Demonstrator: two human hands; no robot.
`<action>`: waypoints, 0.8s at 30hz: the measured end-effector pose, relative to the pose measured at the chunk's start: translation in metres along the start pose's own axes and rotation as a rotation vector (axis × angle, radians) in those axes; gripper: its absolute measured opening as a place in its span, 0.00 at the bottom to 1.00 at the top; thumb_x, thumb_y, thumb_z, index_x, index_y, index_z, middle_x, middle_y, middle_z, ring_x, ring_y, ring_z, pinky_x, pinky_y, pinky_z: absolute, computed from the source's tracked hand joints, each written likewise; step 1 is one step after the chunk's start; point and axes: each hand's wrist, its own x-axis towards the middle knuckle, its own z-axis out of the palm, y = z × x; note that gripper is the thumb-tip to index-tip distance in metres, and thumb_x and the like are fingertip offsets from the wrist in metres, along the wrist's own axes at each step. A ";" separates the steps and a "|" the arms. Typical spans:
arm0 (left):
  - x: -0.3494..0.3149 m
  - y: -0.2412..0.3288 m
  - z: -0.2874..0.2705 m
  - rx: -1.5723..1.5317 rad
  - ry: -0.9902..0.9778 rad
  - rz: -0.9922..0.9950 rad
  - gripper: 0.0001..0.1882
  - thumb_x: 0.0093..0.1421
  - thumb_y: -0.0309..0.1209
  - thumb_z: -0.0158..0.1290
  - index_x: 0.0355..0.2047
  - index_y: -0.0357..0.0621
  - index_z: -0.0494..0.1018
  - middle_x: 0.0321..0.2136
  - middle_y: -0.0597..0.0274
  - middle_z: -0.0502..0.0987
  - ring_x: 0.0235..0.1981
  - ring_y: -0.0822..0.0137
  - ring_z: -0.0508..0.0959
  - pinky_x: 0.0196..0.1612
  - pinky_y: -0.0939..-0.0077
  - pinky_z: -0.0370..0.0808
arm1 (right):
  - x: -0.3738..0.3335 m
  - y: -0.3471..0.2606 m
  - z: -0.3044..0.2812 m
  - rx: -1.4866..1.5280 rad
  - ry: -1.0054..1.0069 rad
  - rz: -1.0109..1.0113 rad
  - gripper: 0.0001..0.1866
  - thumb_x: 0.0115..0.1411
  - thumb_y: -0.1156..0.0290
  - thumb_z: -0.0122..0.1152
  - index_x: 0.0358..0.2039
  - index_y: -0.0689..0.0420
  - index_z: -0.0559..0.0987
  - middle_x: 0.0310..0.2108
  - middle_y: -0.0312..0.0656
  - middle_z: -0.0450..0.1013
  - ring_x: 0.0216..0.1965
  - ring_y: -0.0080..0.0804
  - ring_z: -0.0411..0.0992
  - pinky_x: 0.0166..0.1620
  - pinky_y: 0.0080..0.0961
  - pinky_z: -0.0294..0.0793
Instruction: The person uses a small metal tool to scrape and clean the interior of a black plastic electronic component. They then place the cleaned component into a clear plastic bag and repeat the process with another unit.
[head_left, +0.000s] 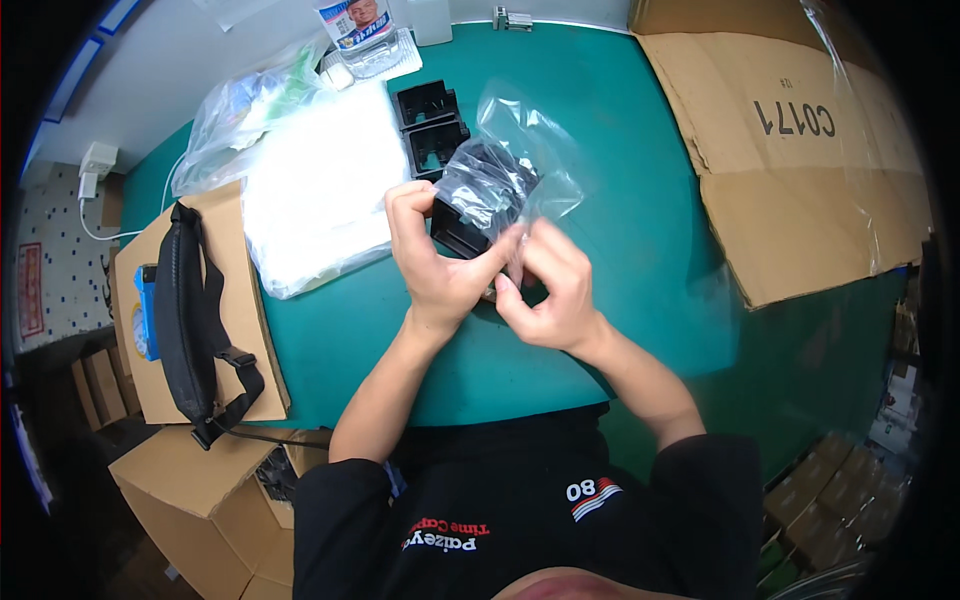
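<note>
Above the middle of the green table, my left hand [438,283] grips a black box-shaped plastic part [458,232] by its side, with the thumb along its near edge. A crinkled clear plastic bag [493,190] covers the far portion of this part, and its loose end spreads to the upper right. The edge of the bag is pinched between the thumb and fingers of my right hand [552,290], close beside my left thumb. Just beyond lie two black open-framed plastic parts [436,146], end to end. My fingers hide the near corner of the held part.
A white stack of plastic bags [320,190] lies left of my hands. Further left, a black waist pouch [183,310] rests on cardboard [258,375]. A large brown carton [790,200] occupies the right side. At the back stands a clear bottle [368,50]; an open box [190,490] sits lower left.
</note>
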 end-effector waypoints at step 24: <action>0.016 0.037 -0.022 0.065 -0.426 -0.187 0.08 0.66 0.23 0.52 0.44 0.36 0.76 0.22 0.65 0.74 0.21 0.77 0.74 0.28 0.78 0.71 | 0.025 0.075 -0.045 0.101 0.236 0.570 0.14 0.75 0.65 0.46 0.41 0.62 0.74 0.21 0.36 0.64 0.19 0.22 0.67 0.21 0.26 0.71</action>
